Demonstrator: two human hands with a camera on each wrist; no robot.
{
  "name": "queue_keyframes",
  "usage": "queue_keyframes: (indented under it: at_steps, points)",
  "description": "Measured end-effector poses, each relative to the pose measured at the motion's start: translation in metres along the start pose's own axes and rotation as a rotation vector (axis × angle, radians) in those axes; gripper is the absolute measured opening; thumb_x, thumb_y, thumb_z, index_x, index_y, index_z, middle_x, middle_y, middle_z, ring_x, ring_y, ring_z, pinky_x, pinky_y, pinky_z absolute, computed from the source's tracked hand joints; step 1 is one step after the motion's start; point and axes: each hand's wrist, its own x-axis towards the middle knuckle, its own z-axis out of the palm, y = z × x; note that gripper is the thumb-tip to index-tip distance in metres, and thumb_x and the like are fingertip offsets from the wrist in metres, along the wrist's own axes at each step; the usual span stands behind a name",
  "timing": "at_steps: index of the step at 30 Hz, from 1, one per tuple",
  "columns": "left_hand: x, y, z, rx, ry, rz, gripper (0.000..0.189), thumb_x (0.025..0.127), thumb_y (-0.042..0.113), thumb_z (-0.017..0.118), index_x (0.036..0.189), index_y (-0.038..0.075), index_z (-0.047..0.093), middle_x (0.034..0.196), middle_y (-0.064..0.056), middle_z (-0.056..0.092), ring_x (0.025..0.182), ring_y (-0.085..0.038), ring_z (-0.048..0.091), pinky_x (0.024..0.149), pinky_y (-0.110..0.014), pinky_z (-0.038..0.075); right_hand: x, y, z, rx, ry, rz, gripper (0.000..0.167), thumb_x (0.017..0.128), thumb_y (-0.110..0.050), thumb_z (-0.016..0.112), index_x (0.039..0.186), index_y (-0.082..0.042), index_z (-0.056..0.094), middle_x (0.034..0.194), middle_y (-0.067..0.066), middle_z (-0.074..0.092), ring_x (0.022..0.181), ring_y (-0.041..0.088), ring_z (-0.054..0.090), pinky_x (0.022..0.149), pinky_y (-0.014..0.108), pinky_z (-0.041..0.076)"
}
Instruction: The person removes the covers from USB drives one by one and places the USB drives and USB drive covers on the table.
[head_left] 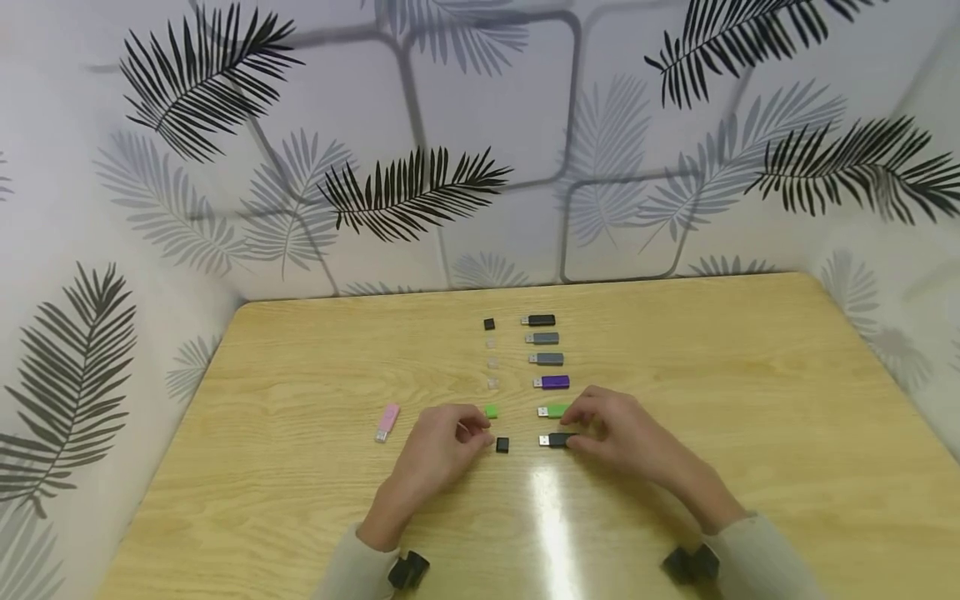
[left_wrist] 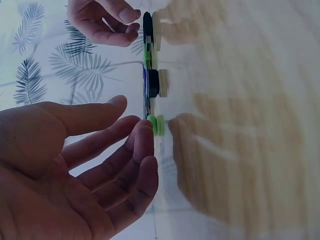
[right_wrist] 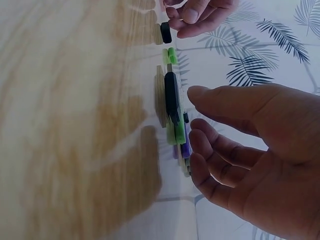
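Observation:
My left hand (head_left: pixel 441 443) hovers by a green cap (head_left: pixel 491 412) and a black square cap (head_left: pixel 502 445). Its thumb and fingers are loosely bent and apart, with nothing between them in the left wrist view. Above the right end of a black USB stick (head_left: pixel 557 440) is my right hand (head_left: pixel 624 435); a green USB stick (head_left: pixel 553 411) lies just behind that one. In the right wrist view, a gap separates the right thumb and fingers from the black USB stick (right_wrist: pixel 171 95). Both sticks' metal plugs point left, bare of caps.
Farther back lie a purple USB stick (head_left: pixel 556 382), two grey ones (head_left: pixel 546 359) and another black one (head_left: pixel 540 320). Left of them runs a column of clear caps (head_left: pixel 492 363) topped by a small black cap (head_left: pixel 489 324). A pink USB stick (head_left: pixel 387 422) rests on the wooden table (head_left: pixel 300 375) at left.

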Motion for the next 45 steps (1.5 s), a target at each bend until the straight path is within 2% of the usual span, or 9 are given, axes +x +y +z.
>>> queue_keyframes:
  at_steps: [5,11,14,18,21,25,30,37,45]
  points:
    - [-0.005,-0.005,-0.004,-0.049,0.061,0.021,0.012,0.093,0.008,0.076,0.104,0.005,0.076,0.092,0.0,0.071,0.082,-0.013,0.064,0.071,-0.027,0.055,-0.004,0.0,0.001,0.003,0.043,-0.046,0.021,0.087,-0.009,0.082,0.106,-0.01,0.075,0.1,-0.003,0.068,0.092,0.016,0.065,0.081,0.034,0.058]
    - [-0.016,-0.016,-0.01,-0.104,0.2,0.03,0.021,0.092,0.006,0.076,0.113,0.004,0.074,0.109,-0.009,0.073,0.095,-0.022,0.066,0.077,-0.037,0.058,-0.004,-0.002,0.005,0.051,0.094,-0.109,0.025,0.087,-0.007,0.082,0.111,-0.007,0.073,0.104,0.002,0.071,0.092,0.019,0.067,0.079,0.034,0.059]
    - [-0.02,-0.024,-0.014,-0.139,0.243,0.029,0.026,0.091,0.003,0.076,0.117,0.002,0.072,0.112,-0.011,0.073,0.097,-0.025,0.067,0.079,-0.04,0.059,-0.003,-0.004,0.008,0.066,0.113,-0.132,0.028,0.087,-0.006,0.082,0.113,-0.005,0.072,0.106,0.003,0.071,0.093,0.021,0.068,0.079,0.034,0.06]
    - [-0.025,-0.033,-0.022,-0.168,0.287,0.005,0.028,0.089,-0.001,0.077,0.117,0.0,0.072,0.113,-0.013,0.073,0.095,-0.026,0.068,0.078,-0.038,0.06,0.002,-0.007,0.01,0.082,0.148,-0.175,0.031,0.087,-0.006,0.082,0.116,-0.006,0.071,0.106,0.004,0.072,0.092,0.022,0.068,0.076,0.036,0.06]
    - [-0.03,-0.039,-0.03,-0.126,0.32,-0.044,0.029,0.088,0.0,0.079,0.115,-0.001,0.072,0.109,-0.014,0.072,0.093,-0.027,0.067,0.076,-0.037,0.059,0.008,-0.011,0.011,0.104,0.162,-0.206,0.032,0.088,-0.008,0.082,0.118,-0.008,0.071,0.106,0.004,0.072,0.092,0.021,0.068,0.075,0.037,0.06]
    - [-0.036,-0.047,-0.039,-0.056,0.328,-0.107,0.032,0.086,0.002,0.082,0.116,-0.002,0.07,0.106,-0.016,0.07,0.094,-0.03,0.065,0.079,-0.04,0.058,0.017,-0.018,0.014,0.138,0.159,-0.23,0.033,0.09,-0.009,0.08,0.121,-0.011,0.07,0.106,0.005,0.071,0.092,0.022,0.068,0.074,0.037,0.06]
    - [-0.04,-0.055,-0.046,0.001,0.324,-0.122,0.036,0.084,0.002,0.083,0.116,-0.004,0.07,0.105,-0.017,0.069,0.096,-0.033,0.064,0.084,-0.046,0.056,0.027,-0.027,0.019,0.174,0.153,-0.261,0.034,0.09,-0.008,0.08,0.123,-0.011,0.069,0.107,0.008,0.07,0.093,0.025,0.068,0.073,0.04,0.06]
    - [-0.045,-0.063,-0.053,0.013,0.276,-0.183,0.043,0.082,0.0,0.084,0.121,-0.005,0.066,0.104,-0.018,0.064,0.095,-0.033,0.059,0.084,-0.046,0.053,0.04,-0.036,0.03,0.2,0.155,-0.296,0.033,0.09,-0.007,0.08,0.121,-0.008,0.07,0.108,0.01,0.071,0.093,0.026,0.068,0.071,0.039,0.06]
    - [-0.044,-0.067,-0.056,0.005,0.269,-0.236,0.04,0.083,0.001,0.084,0.118,-0.006,0.066,0.095,-0.013,0.065,0.088,-0.027,0.06,0.08,-0.04,0.054,0.053,-0.048,0.042,0.251,0.107,-0.221,0.032,0.093,-0.013,0.078,0.124,-0.01,0.069,0.112,0.009,0.07,0.097,0.02,0.067,0.077,0.034,0.059]
